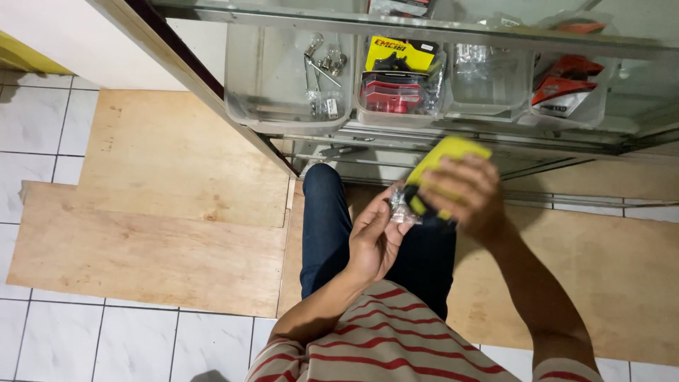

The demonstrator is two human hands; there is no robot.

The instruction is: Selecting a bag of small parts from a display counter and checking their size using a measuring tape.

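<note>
The yellow packet [444, 161] sits in the right hand [467, 194], just above the person's lap and in front of the lowest shelf of the glass cabinet [424, 134]. Its long axis runs on a slant, from about seven o'clock near the left hand to one o'clock toward the shelf. The upper end sticks out past the knuckles at one o'clock; the lower, darker end points down at the left hand. The right hand's fingers are curled over the packet from the three o'clock side, holding it firmly. The hand is blurred, so how tightly each finger presses cannot be told.

The left hand [375, 237] lies at eight o'clock from the packet, close beside it, palm up and half open. Its fingertips are pinched narrow around a small bag of silvery metal bits [401, 206], which touches or nearly touches the packet's lower end; the blur hides which. Of the two hands, the right one has the packet, and the left is the nearer one to the small bag.

Above, at twelve o'clock, four clear plastic bins stand in a row on the shelf. The left bin [286, 78] holds loose metal parts, the next bin [399, 85] red and yellow packets, the third clear bags, the fourth red packets. The person wears dark trousers [325, 226] and a red-striped shirt [382, 339], over a wooden board [155, 212] on white tiles.
</note>
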